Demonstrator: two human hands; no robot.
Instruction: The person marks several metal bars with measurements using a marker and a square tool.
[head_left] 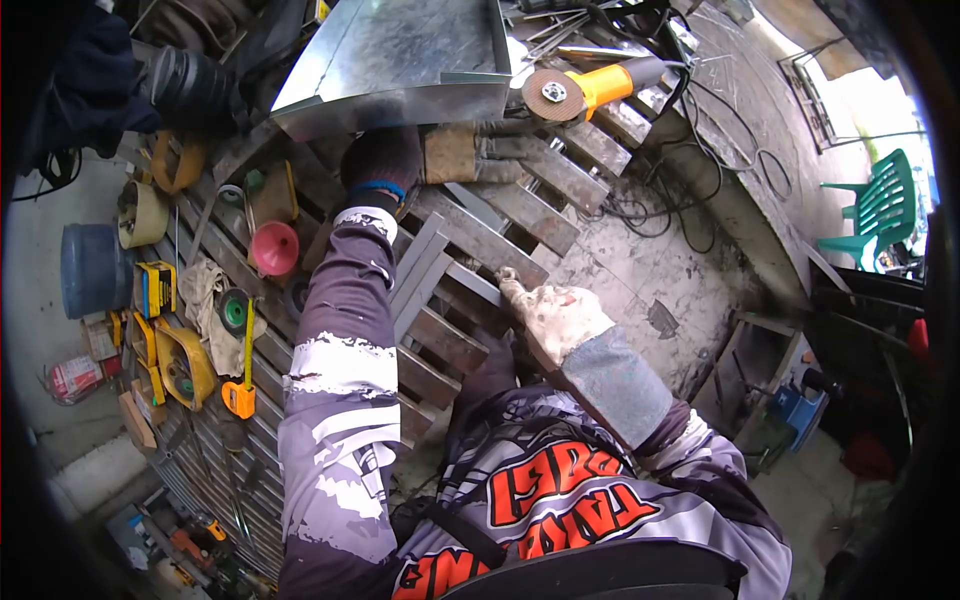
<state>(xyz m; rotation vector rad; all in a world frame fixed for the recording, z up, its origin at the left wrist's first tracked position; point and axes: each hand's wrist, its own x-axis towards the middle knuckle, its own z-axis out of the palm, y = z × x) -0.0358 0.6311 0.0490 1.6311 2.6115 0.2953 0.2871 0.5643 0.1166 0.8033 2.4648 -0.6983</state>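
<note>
My left hand [384,160], in a dark knitted glove with a blue cuff edge, is right at the near wall of a shiny sheet-metal tray [410,55]. Its fingers are hidden from view. Beside it on the slats lies a tan and grey leather piece [450,153]. My right hand [558,315] wears a pale, stained leather glove with a grey cuff. It is closed on the end of a grey steel bar [472,284], part of a flat grey steel frame [422,275] lying on the slatted metal bench [450,340].
An orange angle grinder [595,90] lies at the back right, its cable trailing behind. Left of my arm are a pink funnel [275,248], a tape measure [239,398], yellow tape reels and a blue container [92,270]. A green chair [880,212] stands far right.
</note>
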